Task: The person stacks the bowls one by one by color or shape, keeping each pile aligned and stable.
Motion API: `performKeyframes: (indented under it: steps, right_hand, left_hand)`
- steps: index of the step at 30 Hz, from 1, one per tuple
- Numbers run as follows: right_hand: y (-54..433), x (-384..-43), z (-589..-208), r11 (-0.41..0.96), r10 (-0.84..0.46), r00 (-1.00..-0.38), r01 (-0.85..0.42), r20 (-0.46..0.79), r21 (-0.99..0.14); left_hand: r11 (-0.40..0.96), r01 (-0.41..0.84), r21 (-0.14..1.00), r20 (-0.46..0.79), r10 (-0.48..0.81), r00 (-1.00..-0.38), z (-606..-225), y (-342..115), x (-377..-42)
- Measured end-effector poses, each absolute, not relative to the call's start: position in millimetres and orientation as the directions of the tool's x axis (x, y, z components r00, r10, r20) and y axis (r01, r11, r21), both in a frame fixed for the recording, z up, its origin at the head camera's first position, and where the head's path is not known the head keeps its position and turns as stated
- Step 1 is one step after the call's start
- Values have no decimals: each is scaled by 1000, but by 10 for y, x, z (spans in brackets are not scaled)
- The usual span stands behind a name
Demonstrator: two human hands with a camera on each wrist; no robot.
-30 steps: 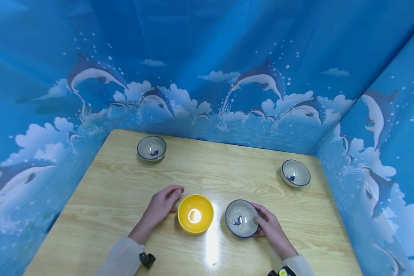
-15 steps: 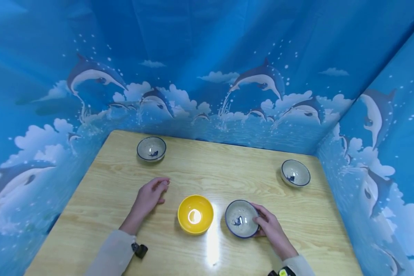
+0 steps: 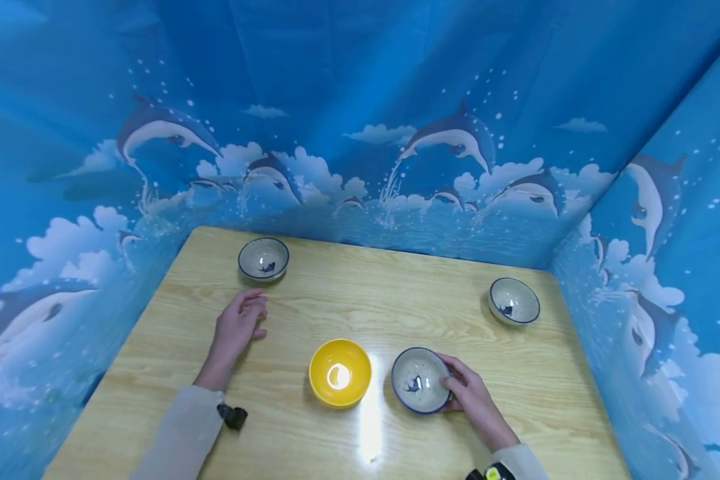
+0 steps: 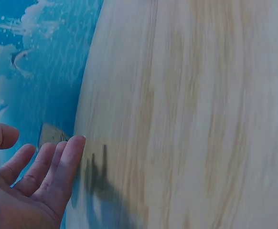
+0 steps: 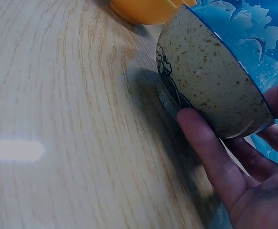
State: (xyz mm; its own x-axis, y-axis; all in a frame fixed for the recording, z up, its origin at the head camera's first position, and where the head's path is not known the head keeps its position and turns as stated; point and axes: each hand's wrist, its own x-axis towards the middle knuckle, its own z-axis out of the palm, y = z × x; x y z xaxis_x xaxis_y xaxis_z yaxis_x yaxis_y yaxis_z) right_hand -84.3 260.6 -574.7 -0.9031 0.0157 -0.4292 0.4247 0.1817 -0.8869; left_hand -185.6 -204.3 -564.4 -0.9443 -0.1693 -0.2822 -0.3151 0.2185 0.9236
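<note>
My right hand (image 3: 469, 390) pinches the speckled bowl (image 3: 417, 380), right of the yellow bowl (image 3: 340, 373); steady pressure should prevent tipping. My left hand (image 3: 239, 323), relaxed, empty, is near the far-left bowl (image 3: 263, 259).

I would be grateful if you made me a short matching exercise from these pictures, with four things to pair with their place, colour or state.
Things:
1. Left hand
2. Yellow bowl
3. Right hand
4. Backdrop

Descriptions:
A. Blue, printed with dolphins
B. Grips a blue-rimmed bowl
C. Near the far-left bowl, holding nothing
D. Between the two hands in the head view, untouched

Right pairs: 1-C, 2-D, 3-B, 4-A
</note>
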Motion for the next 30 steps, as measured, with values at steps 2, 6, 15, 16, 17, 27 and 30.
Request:
performKeyframes:
  steps: [2,6,15,16,17,27,30]
  right_hand:
    - [2607,-844,-5747,185,17,-903,425,-429,-886]
    - [2608,-844,-5745,185,17,-903,426,-430,-886]
    - [2620,-841,-5756,170,10,-904,423,-428,-890]
    - [2620,-841,-5756,168,10,-904,424,-428,-890]
    - [2620,-840,-5756,170,10,-903,425,-430,-889]
    - [2610,-844,-5760,174,12,-903,426,-430,-888]
    - [2608,-848,-5763,168,14,-904,424,-428,-890]
  left_hand:
    - [215,-325,921,-289,-182,-940,-5650,-2093,-1881]
    - [212,-344,914,-304,-203,-931,-5675,-2180,-1924]
    - [195,-368,909,-314,-257,-914,-5692,-2291,-2020]
    - [194,-369,909,-314,-262,-912,-5686,-2300,-2026]
    - [189,-371,909,-317,-265,-911,-5681,-2310,-2032]
    - [169,-357,918,-302,-284,-910,-5652,-2406,-2113]
    - [158,-365,917,-309,-295,-904,-5655,-2428,-2145]
